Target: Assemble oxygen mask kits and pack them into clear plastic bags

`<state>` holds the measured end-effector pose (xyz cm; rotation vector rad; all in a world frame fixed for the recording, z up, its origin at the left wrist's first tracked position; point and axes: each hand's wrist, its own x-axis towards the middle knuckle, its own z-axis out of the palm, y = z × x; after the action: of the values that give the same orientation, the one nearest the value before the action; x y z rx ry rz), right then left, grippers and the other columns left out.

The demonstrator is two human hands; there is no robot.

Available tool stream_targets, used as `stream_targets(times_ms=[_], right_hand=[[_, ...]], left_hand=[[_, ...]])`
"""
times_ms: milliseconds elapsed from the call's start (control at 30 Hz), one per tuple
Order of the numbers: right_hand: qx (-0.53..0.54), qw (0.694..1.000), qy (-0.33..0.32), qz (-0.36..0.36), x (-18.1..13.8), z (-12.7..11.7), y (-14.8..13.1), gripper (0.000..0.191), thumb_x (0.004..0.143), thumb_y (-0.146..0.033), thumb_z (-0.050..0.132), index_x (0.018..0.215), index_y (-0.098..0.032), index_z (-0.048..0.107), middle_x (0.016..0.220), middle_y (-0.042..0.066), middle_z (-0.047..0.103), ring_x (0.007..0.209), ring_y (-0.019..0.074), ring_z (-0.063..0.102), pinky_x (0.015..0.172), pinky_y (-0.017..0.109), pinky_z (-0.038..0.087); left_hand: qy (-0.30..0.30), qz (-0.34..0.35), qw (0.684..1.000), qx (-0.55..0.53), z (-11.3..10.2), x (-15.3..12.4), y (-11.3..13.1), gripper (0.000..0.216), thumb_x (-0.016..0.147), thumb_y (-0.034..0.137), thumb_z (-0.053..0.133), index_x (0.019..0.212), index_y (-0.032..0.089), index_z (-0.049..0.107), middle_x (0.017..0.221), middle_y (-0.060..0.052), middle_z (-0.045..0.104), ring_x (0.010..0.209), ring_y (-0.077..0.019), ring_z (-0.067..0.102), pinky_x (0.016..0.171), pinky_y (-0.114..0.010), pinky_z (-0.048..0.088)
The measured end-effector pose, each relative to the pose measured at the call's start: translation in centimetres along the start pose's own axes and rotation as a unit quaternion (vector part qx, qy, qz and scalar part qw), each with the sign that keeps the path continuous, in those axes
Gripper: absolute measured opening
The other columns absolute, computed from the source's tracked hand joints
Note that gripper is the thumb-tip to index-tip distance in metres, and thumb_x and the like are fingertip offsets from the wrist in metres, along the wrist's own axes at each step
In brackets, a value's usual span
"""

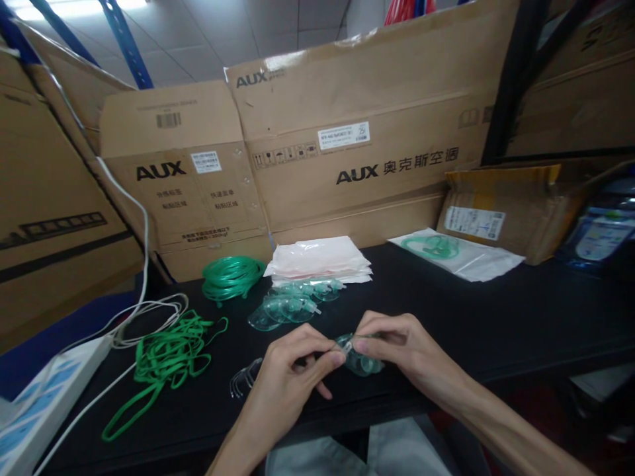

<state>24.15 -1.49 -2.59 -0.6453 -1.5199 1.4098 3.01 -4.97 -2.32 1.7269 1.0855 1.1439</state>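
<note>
Near the front edge of the black table, a clear green oxygen mask (pixel 366 362) is between my hands. My left hand (pixel 292 370) pinches its near-left edge between thumb and forefinger, beside a small pale piece. From the other side, my right hand (pixel 394 337) pinches the mask's upper edge, its fingertips close to the left ones. The fingers partly hide the mask and what exactly they grip. Several thin, shiny curved strips (pixel 242 380) lie just left of my left hand. Beyond the hands is a group of similar clear green masks (pixel 285 311).
Green elastic straps (pixel 171 354) lie tangled at left, near a white power strip (pixel 54 390) and cables. Behind stand coiled green tubing (pixel 231 279), stacked white packets (pixel 320 254), and a packet with green tubing (pixel 466 258). Cardboard boxes (pixel 357 152) wall the back; a large bottle (pixel 602 225) stands right.
</note>
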Motion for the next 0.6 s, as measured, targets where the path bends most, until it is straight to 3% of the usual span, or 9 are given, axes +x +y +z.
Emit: stream_targets(times_ms=[600], right_hand=[[-0.031,0.999,-0.012,-0.013,0.05,-0.13,-0.12,0.023,0.079,-0.043,0.086,0.079,-0.02,0.086,0.079,0.004,0.067,0.077,0.0184,0.059,0.068,0.031,0.045]], left_hand=[[0.009,0.014,1.0,0.012,0.24,-0.32,0.42,0.023,0.09,0.037,0.075,0.082,0.016,0.08,0.081,-0.001,0.056,0.053,-0.0065,0.052,0.044,-0.018,0.06]])
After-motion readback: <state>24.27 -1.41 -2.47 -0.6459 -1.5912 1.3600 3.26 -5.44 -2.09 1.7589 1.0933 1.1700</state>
